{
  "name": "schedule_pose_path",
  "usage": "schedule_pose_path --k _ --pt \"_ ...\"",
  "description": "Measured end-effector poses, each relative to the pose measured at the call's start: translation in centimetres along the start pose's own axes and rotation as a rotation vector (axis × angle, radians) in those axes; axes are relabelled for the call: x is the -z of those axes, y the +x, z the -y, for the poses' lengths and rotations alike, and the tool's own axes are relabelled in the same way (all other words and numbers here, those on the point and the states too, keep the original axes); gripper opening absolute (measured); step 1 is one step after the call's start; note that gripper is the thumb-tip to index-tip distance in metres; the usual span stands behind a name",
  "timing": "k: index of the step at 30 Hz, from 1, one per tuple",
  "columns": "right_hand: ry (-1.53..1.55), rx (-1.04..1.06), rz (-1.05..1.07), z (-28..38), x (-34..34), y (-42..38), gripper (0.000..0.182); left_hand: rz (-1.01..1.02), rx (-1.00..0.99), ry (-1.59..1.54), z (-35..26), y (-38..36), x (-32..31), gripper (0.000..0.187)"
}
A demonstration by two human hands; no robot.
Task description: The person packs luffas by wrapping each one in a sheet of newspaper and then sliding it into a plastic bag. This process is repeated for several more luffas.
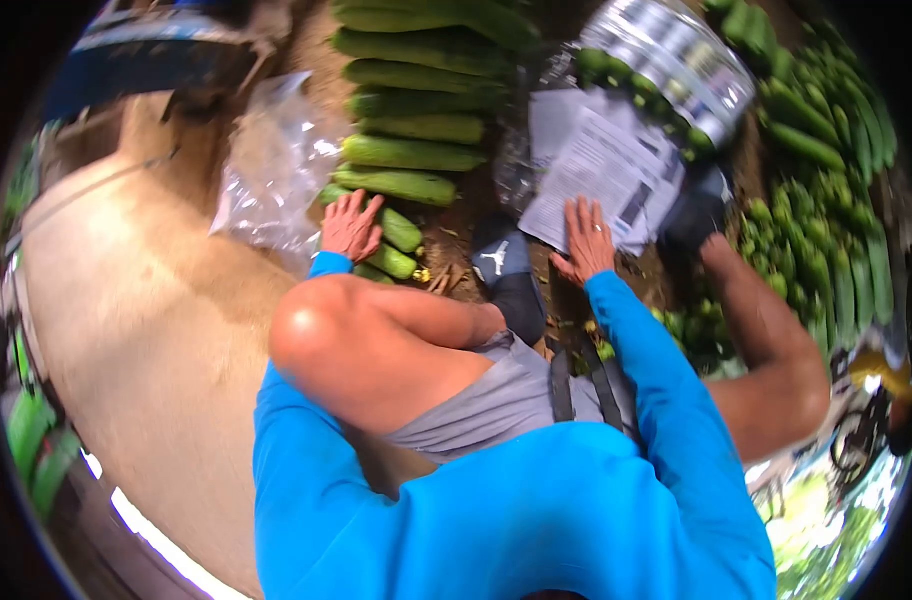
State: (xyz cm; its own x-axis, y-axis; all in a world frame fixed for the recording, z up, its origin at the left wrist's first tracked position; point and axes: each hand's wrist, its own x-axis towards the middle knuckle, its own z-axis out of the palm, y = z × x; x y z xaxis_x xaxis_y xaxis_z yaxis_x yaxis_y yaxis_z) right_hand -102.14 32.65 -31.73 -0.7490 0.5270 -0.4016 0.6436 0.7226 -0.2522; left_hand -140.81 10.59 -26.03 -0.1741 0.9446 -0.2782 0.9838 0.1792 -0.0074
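Note:
My left hand (351, 228) lies over the near end of a row of long green cucumbers (413, 152), its fingers spread. A shorter-looking cucumber (401, 232) runs out from under that palm, and another cucumber (391, 262) shows just below it. My right hand (588, 243), with a ring on one finger, rests flat and open on printed papers (606, 170). The sheets overlap on the ground between my two shoes. Whatever is beneath each palm is hidden.
A clear plastic bag (276, 165) lies left of the row. Beyond the papers sits a wrapped clear plastic bundle (671, 65) of pale cylinders. Piles of green vegetables (816, 230) fill the right side. A tan surface (146, 300) spreads at left.

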Motion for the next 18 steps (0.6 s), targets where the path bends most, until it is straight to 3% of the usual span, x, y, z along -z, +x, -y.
schedule_pose_path --k 2,4,5,6,8,9,12,13,15,16,18 --pt "-0.020 -0.028 0.033 -1.2 0.2 0.0 0.109 0.006 -0.026 0.057 0.8 -0.3 -2.2 0.072" --pt "-0.096 0.085 0.045 -2.0 0.3 0.0 0.107 0.303 -0.032 0.156 0.7 -0.2 -0.3 0.091" --pt "-0.125 0.090 0.043 -2.0 0.1 0.0 0.103 0.336 -0.007 0.117 1.1 -0.2 -0.9 0.105" --pt "-0.120 0.067 0.049 -2.0 -0.2 -0.2 0.103 0.276 -0.003 0.105 1.6 -0.5 -1.5 0.100" --pt "-0.124 0.066 0.018 -1.7 0.3 0.0 0.101 0.362 0.012 0.116 2.0 -0.1 -1.0 0.097" --pt "-0.107 0.029 0.134 -1.6 0.5 0.2 0.097 0.158 -0.073 0.097 2.5 -0.5 -1.5 0.088" --pt "-0.107 0.082 0.085 -1.8 0.6 -0.3 0.091 0.308 -0.060 0.085 2.5 0.8 -0.9 0.080" --pt "-0.108 0.074 0.082 -2.0 0.8 -0.2 0.091 0.257 -0.122 0.116 2.6 1.1 -0.5 0.078" --pt "0.010 0.131 0.030 -2.4 1.2 -0.5 0.073 0.326 -0.158 0.088 3.3 1.7 0.7 0.079" --pt "0.007 0.126 0.021 -2.6 1.5 -0.4 0.073 0.393 -0.185 0.063 3.6 2.2 1.3 0.080" --pt "0.062 0.191 0.009 -2.7 2.2 -0.4 0.048 0.287 -0.266 0.052 3.6 2.3 2.7 0.078"
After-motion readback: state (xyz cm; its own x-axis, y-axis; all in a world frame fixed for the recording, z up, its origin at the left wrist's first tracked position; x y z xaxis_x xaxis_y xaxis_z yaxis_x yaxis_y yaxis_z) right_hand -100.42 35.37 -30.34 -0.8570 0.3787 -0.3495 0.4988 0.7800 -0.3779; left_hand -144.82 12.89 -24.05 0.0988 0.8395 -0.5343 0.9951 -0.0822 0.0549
